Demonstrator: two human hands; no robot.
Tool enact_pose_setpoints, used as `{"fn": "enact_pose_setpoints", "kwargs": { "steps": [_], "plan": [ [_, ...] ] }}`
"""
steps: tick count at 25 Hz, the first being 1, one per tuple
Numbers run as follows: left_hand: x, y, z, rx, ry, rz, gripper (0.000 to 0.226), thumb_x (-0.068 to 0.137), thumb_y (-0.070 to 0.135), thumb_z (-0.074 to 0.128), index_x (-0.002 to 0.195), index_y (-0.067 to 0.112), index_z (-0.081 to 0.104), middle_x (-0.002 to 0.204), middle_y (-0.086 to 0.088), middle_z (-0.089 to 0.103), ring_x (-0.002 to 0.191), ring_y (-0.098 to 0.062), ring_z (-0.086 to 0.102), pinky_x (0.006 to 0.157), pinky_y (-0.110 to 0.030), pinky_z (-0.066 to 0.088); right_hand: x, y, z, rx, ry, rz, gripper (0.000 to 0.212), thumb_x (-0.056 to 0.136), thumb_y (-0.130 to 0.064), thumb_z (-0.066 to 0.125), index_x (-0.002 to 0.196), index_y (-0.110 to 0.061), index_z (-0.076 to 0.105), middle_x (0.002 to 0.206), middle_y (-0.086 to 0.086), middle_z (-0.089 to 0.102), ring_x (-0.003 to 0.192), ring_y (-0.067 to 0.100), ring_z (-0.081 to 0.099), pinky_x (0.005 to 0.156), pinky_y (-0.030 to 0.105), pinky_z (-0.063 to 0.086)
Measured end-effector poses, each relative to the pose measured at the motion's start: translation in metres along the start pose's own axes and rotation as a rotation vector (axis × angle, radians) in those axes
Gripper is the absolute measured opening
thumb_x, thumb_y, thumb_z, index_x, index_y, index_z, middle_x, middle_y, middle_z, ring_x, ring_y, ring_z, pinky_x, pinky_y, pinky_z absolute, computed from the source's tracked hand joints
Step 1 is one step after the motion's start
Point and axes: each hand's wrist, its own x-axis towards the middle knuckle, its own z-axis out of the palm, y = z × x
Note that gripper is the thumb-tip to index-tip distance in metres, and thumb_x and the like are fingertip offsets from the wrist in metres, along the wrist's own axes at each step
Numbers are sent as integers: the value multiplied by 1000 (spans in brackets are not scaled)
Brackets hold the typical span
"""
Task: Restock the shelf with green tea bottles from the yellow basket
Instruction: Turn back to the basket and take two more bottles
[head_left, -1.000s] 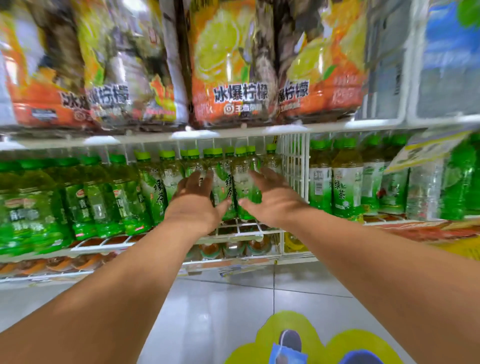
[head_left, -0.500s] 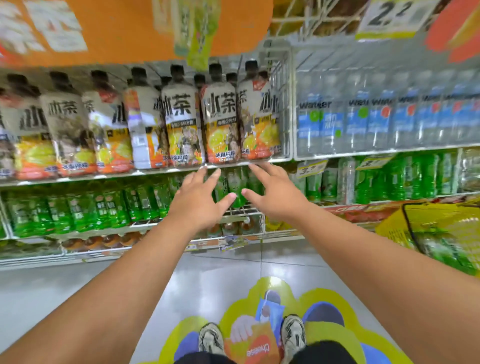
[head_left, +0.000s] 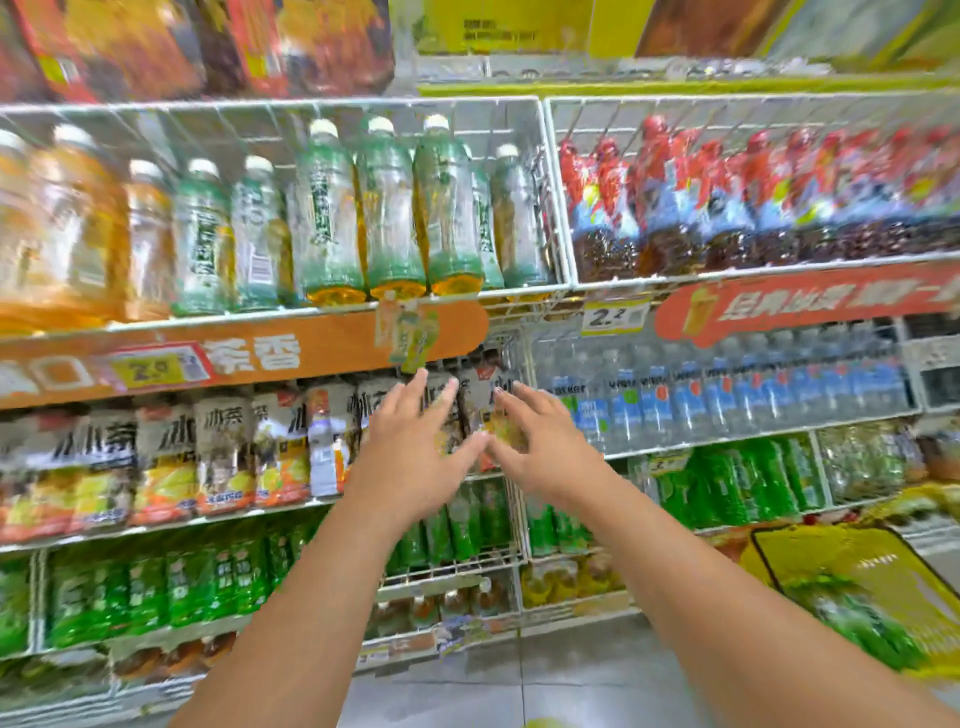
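The green tea bottles (head_left: 156, 592) stand in a packed row on your shelf (head_left: 447, 569), low in the view, running from the far left to the wire divider below your hands. More green bottles (head_left: 737, 480) fill the next bay to the right. The yellow basket (head_left: 852, 587) sits at your lower right, with green bottles inside, blurred.

Your left hand (head_left: 410, 457) and right hand (head_left: 540, 447) are both stretched out in front of you, side by side, with fingers straight and spread; neither holds anything. They hover in front of the iced tea bottles (head_left: 223, 452) one tier above the green tea, thumbs nearly meeting. Whether any fingertip touches a bottle is unclear.

Above that tier runs an orange banner (head_left: 249, 358) with a price tag (head_left: 150, 370). To the right of your hands are water bottles (head_left: 691, 400). The top wire baskets hold pale green-labelled bottles (head_left: 389, 208) and red-capped dark drinks (head_left: 753, 202). Grey floor tile (head_left: 545, 675) shows between your forearms.
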Motion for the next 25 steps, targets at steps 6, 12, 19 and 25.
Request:
{"fn": "enact_pose_setpoints", "kwargs": {
  "steps": [6,12,19,25],
  "plan": [
    [-5,-1,-61,-14,35,53,78,91,80,29,159,49,6,169,15,-13,156,-15,-10,125,-48,6,-12,-45,-57,83,125,-11,72,99,-64,45,162,-38,20,170,-13,10,156,11,-1,125,42,12],
    [7,-7,-92,-74,73,143,78,90,80,27,158,51,3,167,17,-19,154,-11,-17,127,-46,0,-19,-76,-79,90,194,27,73,97,-70,42,161,-44,19,167,-23,6,154,1,-6,127,43,15],
    [51,32,-110,24,57,326,79,89,83,25,158,51,0,166,16,-19,155,-13,-16,124,-45,0,-32,-52,-119,41,252,196,73,97,-70,42,161,-45,16,167,-25,2,154,1,-9,127,42,12],
    [50,108,-86,93,15,459,81,90,82,26,159,48,0,168,13,-15,156,-15,-13,126,-42,0,-81,8,-156,-7,325,287,75,96,-73,40,161,-46,13,167,-27,-3,154,1,-11,127,42,14]
  ]
}}
